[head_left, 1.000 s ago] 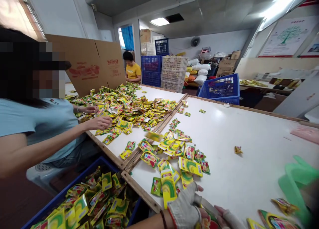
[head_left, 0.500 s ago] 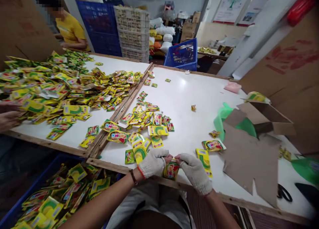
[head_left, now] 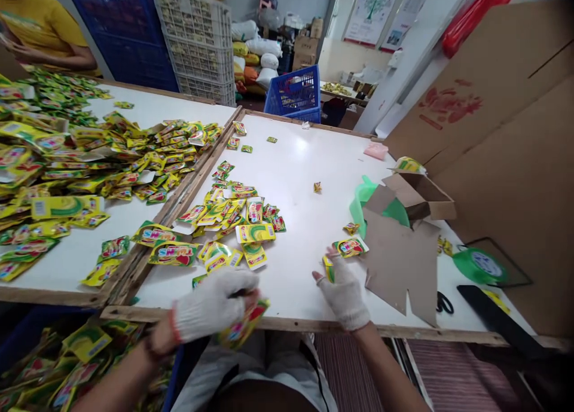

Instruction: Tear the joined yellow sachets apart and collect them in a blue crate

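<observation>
My left hand (head_left: 217, 304), in a white fingerless glove, is closed round a green and yellow packet (head_left: 244, 328) at the table's front edge, blurred by motion. My right hand (head_left: 341, 289), gloved the same way, lies over a yellow box (head_left: 329, 268) on the white table, thumb and fingers apart. Just beyond its fingertips is a green and red packet (head_left: 350, 247). A pile of small yellow boxes and packets (head_left: 219, 211) lies beyond my left hand, with two larger green packets at its left, one of them (head_left: 174, 253) nearer me.
A wooden strip (head_left: 179, 191) divides the table from a large heap of packets (head_left: 89, 155). At the right are flattened cardboard (head_left: 399, 268), an open carton (head_left: 421, 194) and black scissors (head_left: 445, 303). A blue crate (head_left: 173, 376) of packets stands below left. A person in yellow (head_left: 49, 29) is behind.
My hands have parted. The left moved left and nearer me with the packet; the right opened over the yellow box. The camera view has shifted to the right.
</observation>
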`<state>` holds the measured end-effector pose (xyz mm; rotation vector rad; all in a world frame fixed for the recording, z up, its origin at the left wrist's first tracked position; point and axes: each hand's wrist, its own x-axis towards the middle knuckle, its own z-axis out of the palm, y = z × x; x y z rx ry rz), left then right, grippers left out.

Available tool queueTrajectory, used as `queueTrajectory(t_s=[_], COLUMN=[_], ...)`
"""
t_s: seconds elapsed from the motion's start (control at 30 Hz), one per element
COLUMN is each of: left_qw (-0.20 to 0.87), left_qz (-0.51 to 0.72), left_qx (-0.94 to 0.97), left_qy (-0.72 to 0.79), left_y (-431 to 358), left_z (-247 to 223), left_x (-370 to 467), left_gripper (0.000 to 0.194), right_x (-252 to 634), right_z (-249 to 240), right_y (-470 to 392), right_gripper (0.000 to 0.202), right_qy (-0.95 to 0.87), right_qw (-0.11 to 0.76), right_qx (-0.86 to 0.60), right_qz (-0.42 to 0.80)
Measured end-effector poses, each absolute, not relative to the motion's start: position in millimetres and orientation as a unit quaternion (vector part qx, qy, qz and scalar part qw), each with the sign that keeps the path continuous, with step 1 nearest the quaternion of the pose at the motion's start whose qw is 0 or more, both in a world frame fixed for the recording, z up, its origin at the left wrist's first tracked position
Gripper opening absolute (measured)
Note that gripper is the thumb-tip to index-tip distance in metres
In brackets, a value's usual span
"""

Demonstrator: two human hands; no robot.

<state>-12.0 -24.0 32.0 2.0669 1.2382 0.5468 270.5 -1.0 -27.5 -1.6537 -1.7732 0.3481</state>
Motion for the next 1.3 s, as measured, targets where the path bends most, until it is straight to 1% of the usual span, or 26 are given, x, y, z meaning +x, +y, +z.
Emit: queueTrajectory(t_s=[0.03, 0.07, 0.1, 0.13, 0.2, 0.27, 0.3, 0.33, 0.37, 0.4, 0.47, 0.5, 0.6, 0.67, 0.73, 0.83, 0.9, 0.93, 1.0, 1.03, 1.07, 1.1, 1.17, 1.2, 1.3], left_qw=[0.312, 0.287, 0.261, 0.234, 0.186, 0.143, 0.122, 0.105, 0.097, 0.1, 0.135, 0.161, 0.223, 0.236, 0.23, 0.238, 0.297, 0.34, 0.427, 0.46, 0.483, 0.494, 0.491, 0.481, 0.454], left_qz=[0.167, 0.15, 0.139, 0.142, 0.162, 0.186, 0.194, 0.204, 0.216, 0.231, 0.272, 0.293, 0.332, 0.335, 0.323, 0.32, 0.345, 0.362, 0.39, 0.405, 0.42, 0.434, 0.461, 0.47, 0.466], left_qx=[0.802, 0.801, 0.803, 0.804, 0.822, 0.86, 0.881, 0.895, 0.903, 0.902, 0.873, 0.848, 0.778, 0.766, 0.777, 0.771, 0.723, 0.688, 0.624, 0.598, 0.578, 0.563, 0.548, 0.548, 0.572], left_qy=[0.481, 0.503, 0.517, 0.527, 0.513, 0.453, 0.414, 0.382, 0.358, 0.35, 0.382, 0.411, 0.484, 0.495, 0.489, 0.496, 0.52, 0.529, 0.526, 0.516, 0.507, 0.5, 0.496, 0.497, 0.5], left_y=[-27.7, -31.8, -36.0, -39.7, -43.5, -41.5, -38.6, -34.8, -30.2, -25.4, -16.4, -12.9, -9.4, -11.6, -14.6, -16.5, -16.2, -15.9, -15.6, -15.9, -16.4, -17.1, -19.2, -20.4, -24.1], left_z=[41.6, 48.1, 51.3, 51.3, 43.0, 28.1, 19.8, 11.7, 3.9, -3.3, -15.6, -20.5, -30.3, -32.8, -33.5, -34.2, -36.1, -37.8, -42.9, -46.1, -49.5, -52.9, -58.8, -60.7, -60.7], left_x=[-28.0, -40.2, -46.8, -46.6, -26.9, 8.4, 26.8, 43.2, 56.5, 66.0, 74.6, 74.9, 70.1, 68.2, 68.8, 71.0, 71.4, 71.3, 71.2, 71.5, 71.8, 72.2, 72.5, 72.1, 68.3], left_gripper=[0.015, 0.012, 0.011, 0.012, 0.025, 0.045, 0.052, 0.055, 0.053, 0.048, 0.031, 0.024, 0.008, 0.011, 0.018, 0.015, 0.01, 0.009, 0.009, 0.008, 0.011, 0.021, 0.041, 0.046, 0.048], right_x=[278.4, 284.7, 288.6, 289.6, 283.4, 270.1, 262.9, 256.5, 251.4, 248.1, 246.2, 247.2, 251.5, 251.1, 247.1, 238.9, 234.2, 232.0, 227.2, 224.6, 222.0, 219.7, 216.5, 216.0, 218.1], right_z=[-28.6, -30.9, -34.0, -37.4, -41.9, -39.5, -35.5, -30.3, -24.6, -19.4, -13.2, -12.9, -21.8, -29.3, -32.9, -30.8, -29.1, -29.4, -33.4, -36.9, -40.9, -45.2, -53.3, -56.9, -64.2], right_y=[1.3, 2.2, 2.1, 1.2, -1.4, -3.0, -3.2, -3.2, -3.3, -3.6, -5.8, -7.7, -13.7, -15.9, -15.9, -13.7, -13.0, -13.4, -15.4, -17.0, -18.7, -20.3, -23.1, -23.9, -24.1], right_gripper=[0.066, 0.073, 0.076, 0.077, 0.076, 0.074, 0.072, 0.069, 0.064, 0.059, 0.05, 0.05, 0.068, 0.073, 0.07, 0.068, 0.062, 0.054, 0.038, 0.034, 0.032, 0.03, 0.025, 0.025, 0.027], right_qy=[-0.645, -0.622, -0.614, -0.614, -0.613, -0.595, -0.582, -0.573, -0.567, -0.564, -0.548, -0.531, -0.448, -0.411, -0.403, -0.438, -0.493, -0.514, -0.52, -0.507, -0.491, -0.479, -0.484, -0.498, -0.549], right_qw=[0.321, 0.296, 0.272, 0.256, 0.265, 0.298, 0.309, 0.309, 0.3, 0.287, 0.274, 0.278, 0.315, 0.338, 0.355, 0.361, 0.378, 0.4, 0.467, 0.5, 0.526, 0.54, 0.534, 0.523, 0.49], right_qx=[-0.684, -0.718, -0.734, -0.739, -0.731, -0.709, -0.686, -0.653, -0.611, -0.57, -0.523, -0.518, -0.535, -0.541, -0.543, -0.549, -0.561, -0.565, -0.559, -0.554, -0.549, -0.547, -0.551, -0.556, -0.563], right_qz=[0.11, 0.1, 0.101, 0.108, 0.142, 0.234, 0.307, 0.388, 0.463, 0.524, 0.593, 0.611, 0.644, 0.651, 0.646, 0.613, 0.546, 0.506, 0.446, 0.431, 0.425, 0.424, 0.42, 0.412, 0.377])
